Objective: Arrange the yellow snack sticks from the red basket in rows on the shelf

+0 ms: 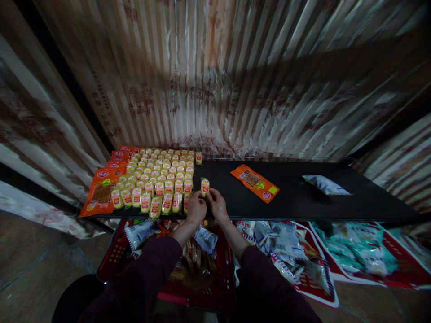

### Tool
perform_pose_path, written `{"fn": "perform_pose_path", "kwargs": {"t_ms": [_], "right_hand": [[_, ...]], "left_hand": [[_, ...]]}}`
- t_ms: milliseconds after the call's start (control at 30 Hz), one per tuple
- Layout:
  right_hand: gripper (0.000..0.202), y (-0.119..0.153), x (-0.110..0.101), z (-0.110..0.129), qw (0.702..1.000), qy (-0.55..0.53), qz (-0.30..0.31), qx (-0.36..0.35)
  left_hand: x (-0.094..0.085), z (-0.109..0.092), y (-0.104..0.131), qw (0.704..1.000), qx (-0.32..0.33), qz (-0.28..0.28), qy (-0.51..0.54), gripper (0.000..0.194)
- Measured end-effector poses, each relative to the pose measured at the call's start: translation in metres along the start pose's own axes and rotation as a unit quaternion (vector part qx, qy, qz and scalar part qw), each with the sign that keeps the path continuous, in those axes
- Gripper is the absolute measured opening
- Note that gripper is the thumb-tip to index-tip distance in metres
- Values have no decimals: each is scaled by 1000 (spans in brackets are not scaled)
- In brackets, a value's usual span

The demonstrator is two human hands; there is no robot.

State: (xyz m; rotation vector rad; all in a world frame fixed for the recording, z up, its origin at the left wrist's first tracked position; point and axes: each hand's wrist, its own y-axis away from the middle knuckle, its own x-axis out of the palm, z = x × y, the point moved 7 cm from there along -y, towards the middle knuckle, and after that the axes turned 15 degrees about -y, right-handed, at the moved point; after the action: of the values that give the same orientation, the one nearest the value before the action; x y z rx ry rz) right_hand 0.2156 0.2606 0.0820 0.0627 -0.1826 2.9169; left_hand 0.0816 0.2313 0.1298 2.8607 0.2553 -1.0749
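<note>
Between my two hands, above the black shelf (222, 179), stands a small wrapped snack cake (205, 185) with a red and yellow label. My left hand (195, 207) grips its lower left side, fingers closed. The fingers of my right hand (217, 204) pinch it from the lower right. Just left of my hands, rows of the same wrapped cakes (167, 188) cover the shelf's left part, packed close together. One more cake (198, 158) sits apart at the back edge.
Orange snack packets (101, 190) line the shelf's left end. Another orange packet (256, 183) and a silvery packet (326, 185) lie to the right. Below are red baskets (224, 282) with assorted packets, one with teal packets (362, 249). A striped, creased sheet (215, 89) hangs behind.
</note>
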Motion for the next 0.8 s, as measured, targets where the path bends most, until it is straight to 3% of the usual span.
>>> {"fn": "perform_pose_path", "kwargs": {"t_ms": [233, 800], "right_hand": [[34, -19, 1, -5, 1000, -2, -7, -11], [31, -55, 11, -15, 1000, -6, -13, 2]], "left_hand": [[8, -4, -15, 1000, -8, 0, 1, 37], [15, -15, -47, 999, 18, 4, -31, 19]]}}
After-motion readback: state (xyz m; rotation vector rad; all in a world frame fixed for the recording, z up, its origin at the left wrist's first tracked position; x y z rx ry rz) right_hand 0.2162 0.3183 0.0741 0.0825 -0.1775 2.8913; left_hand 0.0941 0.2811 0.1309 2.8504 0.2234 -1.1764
